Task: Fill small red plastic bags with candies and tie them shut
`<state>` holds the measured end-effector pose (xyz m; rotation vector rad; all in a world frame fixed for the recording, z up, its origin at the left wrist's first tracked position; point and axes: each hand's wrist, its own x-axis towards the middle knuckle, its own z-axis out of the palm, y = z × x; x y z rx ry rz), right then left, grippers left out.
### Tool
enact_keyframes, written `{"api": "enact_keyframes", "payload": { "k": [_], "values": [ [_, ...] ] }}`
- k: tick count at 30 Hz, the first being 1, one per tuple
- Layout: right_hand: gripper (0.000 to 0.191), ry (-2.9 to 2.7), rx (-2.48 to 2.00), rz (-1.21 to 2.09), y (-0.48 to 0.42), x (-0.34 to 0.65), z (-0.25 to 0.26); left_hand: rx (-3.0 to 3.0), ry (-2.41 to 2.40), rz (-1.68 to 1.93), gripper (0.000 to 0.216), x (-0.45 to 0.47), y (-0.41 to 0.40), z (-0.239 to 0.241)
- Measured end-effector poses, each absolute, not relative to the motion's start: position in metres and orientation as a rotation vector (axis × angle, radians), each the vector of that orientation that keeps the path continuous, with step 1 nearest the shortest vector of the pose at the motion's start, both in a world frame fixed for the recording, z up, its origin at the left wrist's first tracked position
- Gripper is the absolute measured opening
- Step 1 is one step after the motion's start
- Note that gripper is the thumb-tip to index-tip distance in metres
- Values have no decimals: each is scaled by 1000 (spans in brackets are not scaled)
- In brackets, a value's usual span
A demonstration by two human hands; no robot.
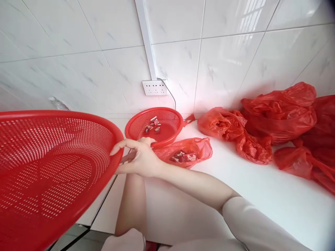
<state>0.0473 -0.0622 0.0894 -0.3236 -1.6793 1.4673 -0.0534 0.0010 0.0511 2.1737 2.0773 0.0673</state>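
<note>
I read the right hand (138, 158) as gripping the rim of the basket (47, 167), held up to its left. The left hand is hidden behind it, so I cannot tell its state. Small basket (136, 123) just beyond. Step: holding; any shift calls for a firm rim grip

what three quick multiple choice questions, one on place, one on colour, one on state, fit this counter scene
1. Where is the small basket?
A. on the counter by the wall
B. on the floor
C. inside a bag

2. What colour are the plastic bags?
A. blue
B. red
C. white

3. What is the right hand doing to the large basket?
A. holding its rim
B. resting far from it
C. reaching inside it

Key: 1 A, it sits on the white counter below the socket. 2 B, all are red. 3 A, fingers lie on the rim.
</note>
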Motion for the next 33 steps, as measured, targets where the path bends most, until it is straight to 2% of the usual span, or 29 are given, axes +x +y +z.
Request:
{"api": "enact_keyframes", "payload": {
  "k": [6, 16, 23, 27, 33],
  "values": [
    [32, -1756, -335, 1532, -50, -3, 63, 2257, 2041, -86, 30, -44, 8, 47],
    [26, -2203, -687, 1079, -36, -40, 52, 2312, 2061, 49, 40, -47, 7, 40],
    [18, -2659, -893, 595, -43, -48, 49, 2314, 2049, 86, 39, -47, 7, 37],
    [9, -2761, -789, 570, -49, -51, 45, 2315, 2042, 100, 40, -48, 8, 36],
    [19, -2822, -249, 472, -53, -50, 37, 2303, 2034, 92, 41, -49, 10, 36]
  ]
}}
